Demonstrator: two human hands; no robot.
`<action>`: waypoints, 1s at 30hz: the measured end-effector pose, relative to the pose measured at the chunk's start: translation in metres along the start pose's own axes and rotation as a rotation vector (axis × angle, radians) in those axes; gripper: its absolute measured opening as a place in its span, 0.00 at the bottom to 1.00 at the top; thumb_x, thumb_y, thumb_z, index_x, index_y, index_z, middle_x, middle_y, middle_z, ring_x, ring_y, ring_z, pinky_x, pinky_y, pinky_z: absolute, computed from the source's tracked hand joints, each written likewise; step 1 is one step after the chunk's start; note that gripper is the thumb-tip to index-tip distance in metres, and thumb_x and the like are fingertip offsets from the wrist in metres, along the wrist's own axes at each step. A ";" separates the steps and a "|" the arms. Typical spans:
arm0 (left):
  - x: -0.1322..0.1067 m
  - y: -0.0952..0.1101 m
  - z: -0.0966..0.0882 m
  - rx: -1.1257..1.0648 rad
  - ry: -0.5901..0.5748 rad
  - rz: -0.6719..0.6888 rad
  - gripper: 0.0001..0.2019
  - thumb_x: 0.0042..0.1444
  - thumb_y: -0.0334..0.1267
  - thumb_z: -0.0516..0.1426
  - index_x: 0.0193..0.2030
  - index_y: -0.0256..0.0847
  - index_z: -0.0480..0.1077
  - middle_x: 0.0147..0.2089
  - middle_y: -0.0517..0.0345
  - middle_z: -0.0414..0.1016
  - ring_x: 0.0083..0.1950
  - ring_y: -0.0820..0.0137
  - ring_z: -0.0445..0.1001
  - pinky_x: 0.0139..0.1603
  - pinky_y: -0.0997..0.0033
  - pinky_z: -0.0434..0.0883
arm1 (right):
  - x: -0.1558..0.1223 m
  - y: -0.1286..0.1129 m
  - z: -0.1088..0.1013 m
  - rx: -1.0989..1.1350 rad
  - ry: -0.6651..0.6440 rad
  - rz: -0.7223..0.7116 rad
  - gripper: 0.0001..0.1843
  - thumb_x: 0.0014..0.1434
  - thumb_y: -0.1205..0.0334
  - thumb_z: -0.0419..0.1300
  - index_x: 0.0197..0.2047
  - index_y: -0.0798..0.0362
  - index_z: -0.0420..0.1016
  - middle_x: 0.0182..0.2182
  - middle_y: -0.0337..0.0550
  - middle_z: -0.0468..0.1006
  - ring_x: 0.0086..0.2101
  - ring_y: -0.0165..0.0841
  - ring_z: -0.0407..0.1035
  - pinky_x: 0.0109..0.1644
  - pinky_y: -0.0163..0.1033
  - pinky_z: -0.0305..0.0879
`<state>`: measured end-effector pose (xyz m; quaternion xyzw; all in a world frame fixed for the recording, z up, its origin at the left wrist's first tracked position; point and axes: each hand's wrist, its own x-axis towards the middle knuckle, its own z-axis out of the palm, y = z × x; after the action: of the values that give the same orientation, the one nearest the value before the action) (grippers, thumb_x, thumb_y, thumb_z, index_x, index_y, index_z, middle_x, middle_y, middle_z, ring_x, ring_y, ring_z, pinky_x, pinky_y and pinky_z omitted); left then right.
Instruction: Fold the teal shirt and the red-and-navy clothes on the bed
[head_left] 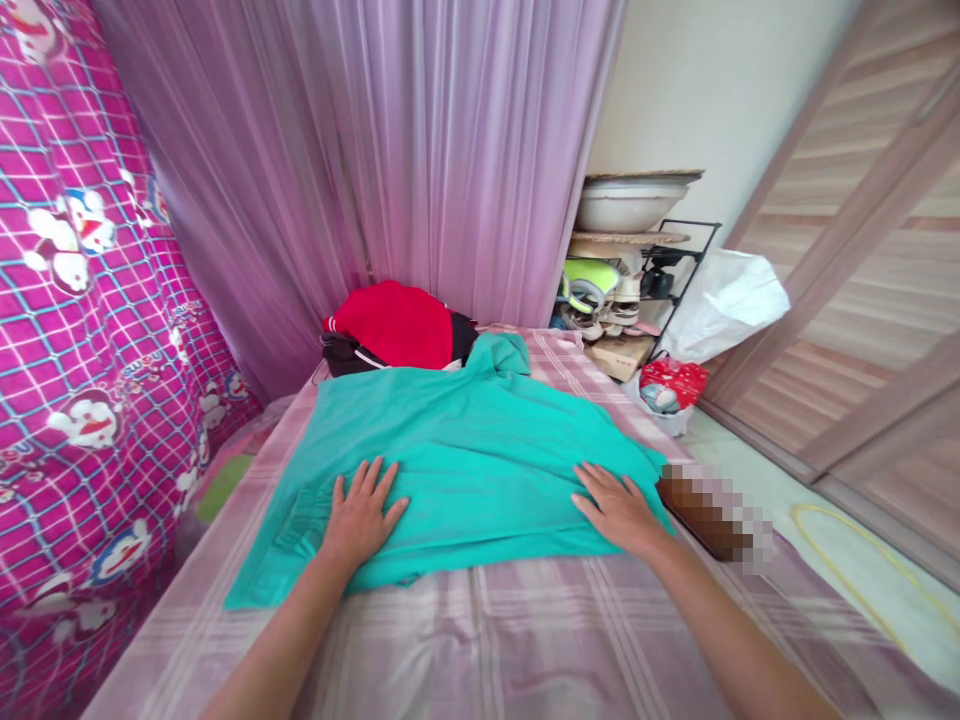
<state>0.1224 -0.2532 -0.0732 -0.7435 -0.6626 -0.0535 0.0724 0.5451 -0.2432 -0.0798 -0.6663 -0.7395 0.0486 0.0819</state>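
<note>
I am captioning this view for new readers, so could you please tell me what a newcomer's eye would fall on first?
Probably the bright turquoise fabric garment, spread across the pale mauve plaid cloth with the left hand and right hand resting on it. Next might come the red-and-black fabric bundle just beyond it, and the magenta checked cartoon-print cloth hanging at the far left.

Bright, diffuse light leaves faint shadows, with stretched, blurry edges and a pixelated patch [716, 518] at right.
</note>
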 end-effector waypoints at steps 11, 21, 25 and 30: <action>-0.004 0.000 0.004 -0.114 -0.006 0.168 0.25 0.68 0.50 0.44 0.67 0.49 0.64 0.69 0.55 0.66 0.71 0.58 0.60 0.72 0.44 0.54 | 0.065 -0.190 -0.010 0.166 -0.061 -0.490 0.29 0.70 0.51 0.43 0.71 0.46 0.57 0.71 0.45 0.55 0.69 0.40 0.48 0.71 0.58 0.42; -0.008 0.005 0.000 -0.152 -0.046 0.075 0.25 0.67 0.54 0.46 0.68 0.53 0.63 0.71 0.54 0.61 0.73 0.55 0.57 0.72 0.38 0.50 | 0.062 -0.186 0.027 0.045 -0.119 -0.435 0.30 0.70 0.49 0.44 0.71 0.48 0.58 0.71 0.48 0.53 0.69 0.43 0.48 0.71 0.58 0.43; -0.020 -0.007 0.001 -0.163 -0.015 0.039 0.26 0.68 0.53 0.45 0.67 0.46 0.65 0.68 0.52 0.66 0.71 0.58 0.61 0.71 0.46 0.57 | 0.061 -0.186 0.030 0.033 -0.073 -0.427 0.28 0.70 0.50 0.45 0.69 0.48 0.61 0.70 0.48 0.57 0.68 0.42 0.52 0.70 0.56 0.45; -0.043 -0.027 -0.001 -0.131 0.035 -0.003 0.26 0.68 0.54 0.44 0.65 0.45 0.67 0.66 0.53 0.70 0.68 0.58 0.65 0.71 0.46 0.56 | 0.073 -0.190 0.026 0.056 -0.015 -0.413 0.23 0.70 0.54 0.46 0.61 0.48 0.73 0.64 0.50 0.68 0.62 0.42 0.61 0.65 0.53 0.54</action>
<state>0.0905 -0.2924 -0.0786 -0.7445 -0.6576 -0.1096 0.0350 0.3477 -0.1903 -0.0672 -0.4976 -0.8594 0.0562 0.1032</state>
